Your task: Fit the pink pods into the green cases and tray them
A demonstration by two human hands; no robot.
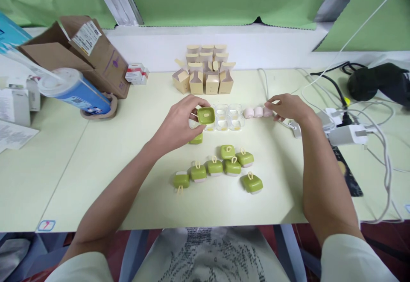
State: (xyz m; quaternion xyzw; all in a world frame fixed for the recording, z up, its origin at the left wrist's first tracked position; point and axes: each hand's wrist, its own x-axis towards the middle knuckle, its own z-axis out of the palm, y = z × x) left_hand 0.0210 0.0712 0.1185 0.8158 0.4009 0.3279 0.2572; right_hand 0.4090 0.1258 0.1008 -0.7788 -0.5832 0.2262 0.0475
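My left hand (pixel 181 121) is closed on a small green cap (pixel 206 116), hollow side towards me, held over the left end of a clear plastic tray (pixel 222 117) with cavities. My right hand (pixel 285 107) has its fingertips at the rightmost rounded pink piece (pixel 267 112), pinching its end. Two more pink pieces (pixel 253 112) sit in line to its left. Nearer to me lie several green cases (pixel 214 167) with cream loops and pale bottoms. Another green case (pixel 196 139) lies partly hidden below my left hand.
Small open cardboard boxes (pixel 205 79) stand grouped by the wall. At the left are a large carton (pixel 99 60), a blue cup (pixel 80 92) and a red-and-white box (pixel 137 74). White cables and chargers (pixel 347 134), a black device (pixel 379 83) and a dark flat item (pixel 347 173) lie right.
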